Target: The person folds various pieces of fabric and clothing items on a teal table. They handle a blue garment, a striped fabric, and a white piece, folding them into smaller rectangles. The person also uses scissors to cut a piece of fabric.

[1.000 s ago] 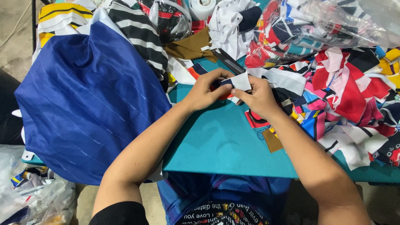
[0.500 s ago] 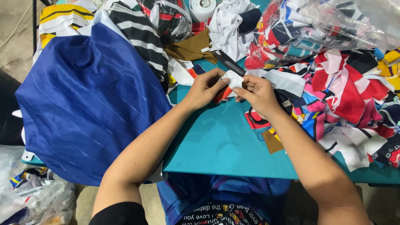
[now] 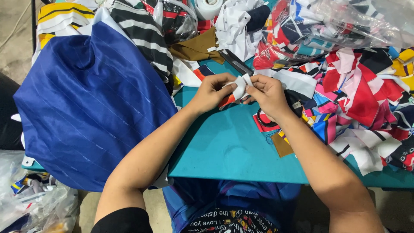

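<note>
Head view looks down on a teal table point(image 3: 233, 146), and the biggest thing on it is a dark blue garment point(image 3: 90, 112) with thin pale stripes, which covers the left part and hangs over the near edge. On the right side lies a wide heap of fabric scraps point(image 3: 358, 99) in red, pink, white, black and yellow, and behind it a clear plastic bag point(image 3: 345, 21) with more pieces. A black-and-white striped cloth point(image 3: 142, 39) and a brown piece point(image 3: 194, 47) lie at the far side, near a roll of white tape point(image 3: 209, 6). Dark scissors point(image 3: 235, 62) rest just behind the hands.

Both forearms come up from the near edge and meet above the table centre, wrists a little bent inward. The left hand point(image 3: 211, 92) and the right hand point(image 3: 267, 95) both pinch one small white fabric piece point(image 3: 240, 86), which has an orange-red part below; it is lifted a little over the table, between the thumbs and forefingers.

To handle such a small piece well, I judge it is better to keep the fingertips close to the edge, hold the cloth tight between both hands, and keep the elbows low so the grip is steady
</note>
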